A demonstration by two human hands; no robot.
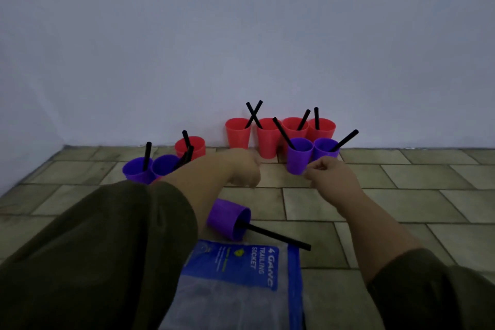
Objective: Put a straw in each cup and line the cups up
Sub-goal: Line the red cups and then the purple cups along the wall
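The fingers [312, 169] of the right hand [332, 179] are curled and touch the low right side of a purple cup [299, 155]. I cannot tell if they grip it or just push it. That cup stands far off by the wall [241, 35] with a black straw [284, 132] in it. A second purple cup [325, 149] is close on its right, and four red cups [267, 136] stand in a row just behind. I think the hand is there to slide the cup into line. The left hand [245, 169] hangs over the floor [401, 182] a little to the left, fingers bent down, and I cannot tell if it holds anything. Near the person a tipped cup [227, 218] lies on its side by a blue bag [241, 276], its straw poking out to the right. It needs standing up. More cups [138, 170] with straws wait far left, apart from the row.
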